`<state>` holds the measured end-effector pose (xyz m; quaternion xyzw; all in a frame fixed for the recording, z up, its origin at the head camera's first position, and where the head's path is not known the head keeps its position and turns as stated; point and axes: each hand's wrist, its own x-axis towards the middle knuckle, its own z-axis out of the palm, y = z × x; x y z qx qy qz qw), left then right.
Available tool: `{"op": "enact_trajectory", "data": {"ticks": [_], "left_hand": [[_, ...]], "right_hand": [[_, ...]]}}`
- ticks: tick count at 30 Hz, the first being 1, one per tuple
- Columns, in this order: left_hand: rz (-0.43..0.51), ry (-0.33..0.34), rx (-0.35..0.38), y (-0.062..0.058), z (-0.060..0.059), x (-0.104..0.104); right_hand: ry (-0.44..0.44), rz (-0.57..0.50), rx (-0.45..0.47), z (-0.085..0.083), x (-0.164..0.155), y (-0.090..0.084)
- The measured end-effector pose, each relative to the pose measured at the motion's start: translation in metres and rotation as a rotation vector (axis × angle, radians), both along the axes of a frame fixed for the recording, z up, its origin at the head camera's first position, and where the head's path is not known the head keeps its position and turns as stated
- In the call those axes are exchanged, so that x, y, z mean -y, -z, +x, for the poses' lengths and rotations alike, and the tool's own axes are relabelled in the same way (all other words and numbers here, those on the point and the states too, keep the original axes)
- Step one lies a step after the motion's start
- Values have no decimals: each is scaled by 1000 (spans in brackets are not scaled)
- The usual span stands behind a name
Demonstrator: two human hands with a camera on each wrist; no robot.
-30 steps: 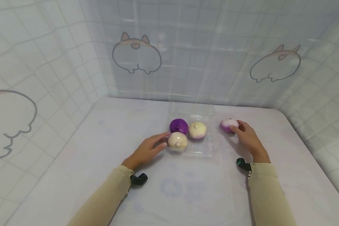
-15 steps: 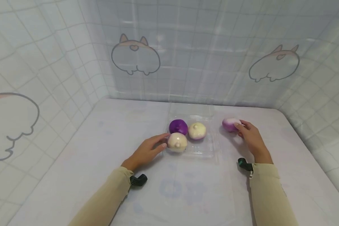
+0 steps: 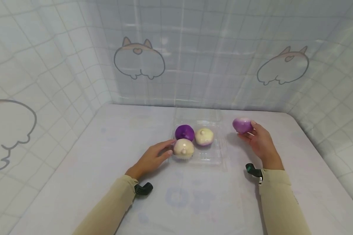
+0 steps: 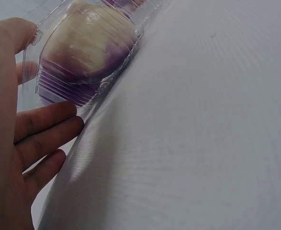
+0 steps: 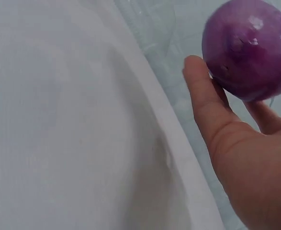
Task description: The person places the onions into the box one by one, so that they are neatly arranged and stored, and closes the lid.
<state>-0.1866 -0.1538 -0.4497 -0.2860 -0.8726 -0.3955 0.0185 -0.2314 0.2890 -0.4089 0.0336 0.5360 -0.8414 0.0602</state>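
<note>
In the head view my right hand (image 3: 263,142) holds a purple onion (image 3: 242,125) by its right side, with the thumb on top and fingers below. The right wrist view shows the glossy purple skin of this onion (image 5: 248,50) in the fingers. A clear plastic clamshell box (image 3: 213,156) lies with its lid back. Inside it are a dark purple onion (image 3: 184,133), a pale onion with a purple underside (image 3: 204,136) and a cream onion (image 3: 183,148) at the front left. My left hand (image 3: 151,157) touches the box's left rim, fingers extended and apart.
A white cloth with faint prints covers the table (image 3: 191,202). Tiled-pattern curtains (image 3: 211,58) with cartoon animal drawings stand behind and on both sides. Each wrist carries a small dark camera (image 3: 143,188).
My right hand has raised the onion, moved it slightly right and turned it so more purple shows; its fingers now reach beneath. The left hand stays at the box's rim.
</note>
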Motion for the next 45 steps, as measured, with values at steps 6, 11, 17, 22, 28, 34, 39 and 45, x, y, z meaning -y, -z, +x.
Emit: {"op": "enact_trajectory", "data": {"ticks": [6, 11, 17, 22, 28, 34, 39, 45], "left_hand": [[9, 5, -22, 2, -1, -1], [13, 8, -20, 5, -2, 0], [15, 11, -29, 7, -4, 1], [12, 19, -33, 6, -4, 0], [14, 18, -29, 5, -3, 1], [17, 10, -29, 5, -2, 1], [14, 9, -37, 5, -2, 0], [18, 13, -39, 6, -2, 0]], "right_hand": [[17, -41, -11, -1, 1, 1], [37, 70, 1, -3, 5, 6], [45, 108, 6, -3, 5, 9], [51, 80, 14, -2, 6, 9], [28, 40, 9, -1, 7, 5], [-7, -11, -11, 0, 7, 1], [-35, -40, -23, 1, 7, 2], [-58, -46, -35, 0, 7, 4]]}}
